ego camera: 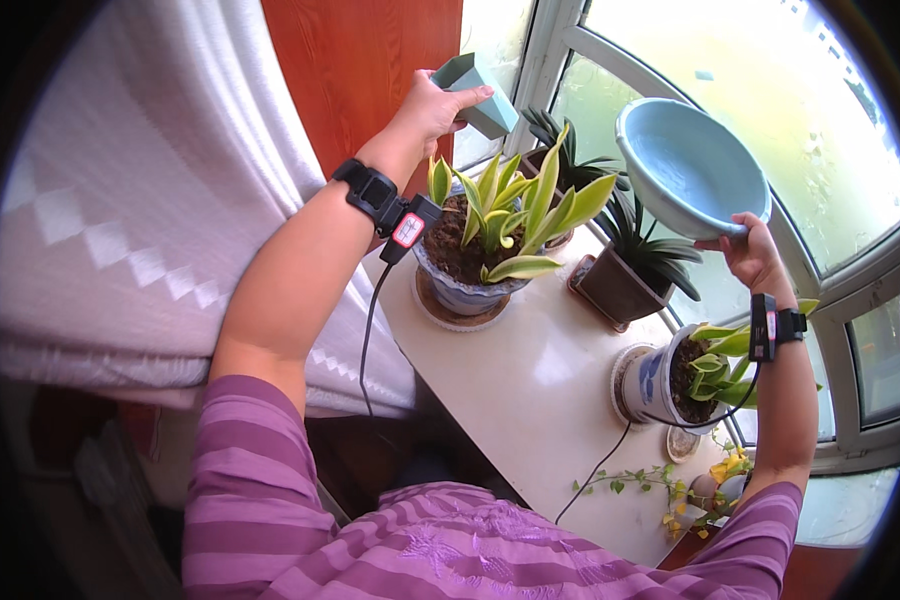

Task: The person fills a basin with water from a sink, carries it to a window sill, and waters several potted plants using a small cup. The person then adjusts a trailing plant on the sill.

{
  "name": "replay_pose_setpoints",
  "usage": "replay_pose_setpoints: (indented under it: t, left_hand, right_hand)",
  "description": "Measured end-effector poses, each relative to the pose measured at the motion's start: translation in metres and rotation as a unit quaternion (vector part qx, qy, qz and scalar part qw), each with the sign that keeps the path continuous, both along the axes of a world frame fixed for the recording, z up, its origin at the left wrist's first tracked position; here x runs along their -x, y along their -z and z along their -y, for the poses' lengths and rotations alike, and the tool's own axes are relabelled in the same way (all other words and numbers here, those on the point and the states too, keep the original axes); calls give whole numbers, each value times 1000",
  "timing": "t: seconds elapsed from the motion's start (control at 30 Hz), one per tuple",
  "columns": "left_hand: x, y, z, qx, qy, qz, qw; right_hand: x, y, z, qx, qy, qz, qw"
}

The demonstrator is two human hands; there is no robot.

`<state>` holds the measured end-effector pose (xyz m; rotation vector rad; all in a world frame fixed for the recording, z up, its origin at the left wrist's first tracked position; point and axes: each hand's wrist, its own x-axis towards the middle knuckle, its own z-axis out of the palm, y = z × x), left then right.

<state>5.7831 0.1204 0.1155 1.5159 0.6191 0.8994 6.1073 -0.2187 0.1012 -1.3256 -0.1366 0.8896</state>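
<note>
My left hand (442, 109) grips a small green angular container (487, 101), held tilted above a potted snake plant (506, 202) with yellow-edged leaves. That plant grows from dark soil in a blue-and-white pot (461, 292) on a round saucer (450, 322). On the right, my right hand (754, 251) holds a light blue plastic basin (690, 165) by its rim, raised near the window and tipped so its inside shows. Whether water lies in the basin or the container I cannot tell. Each wrist wears a black strap with a cabled device.
Brown square pots (619, 289) with dark strap-leaved plants stand along the window frame (832, 285). Another blue-and-white pot (649, 382) sits nearer on the white tabletop (487, 390), beside a trailing vine (645, 476). A white curtain (157, 187) hangs at left before a reddish wooden panel (337, 82).
</note>
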Motion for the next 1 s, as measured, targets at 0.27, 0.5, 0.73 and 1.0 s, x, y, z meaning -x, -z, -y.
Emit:
replay_pose_setpoints:
  t: [0.27,0.5,0.73,1.0]
  left_hand:
    - [-9,25,-45,0,36,-78,996]
    - [-22,55,-76,-97,-8,-121,988]
    - [-45,79,-87,-146,-27,-190,971]
    - [-67,109,-100,-198,54,-240,949]
  right_hand:
    - [-21,-1,-76,27,-34,7,999]
    - [-24,27,-133,63,-21,35,997]
    - [-38,54,-176,107,-25,65,992]
    - [-55,67,-211,121,-48,94,987]
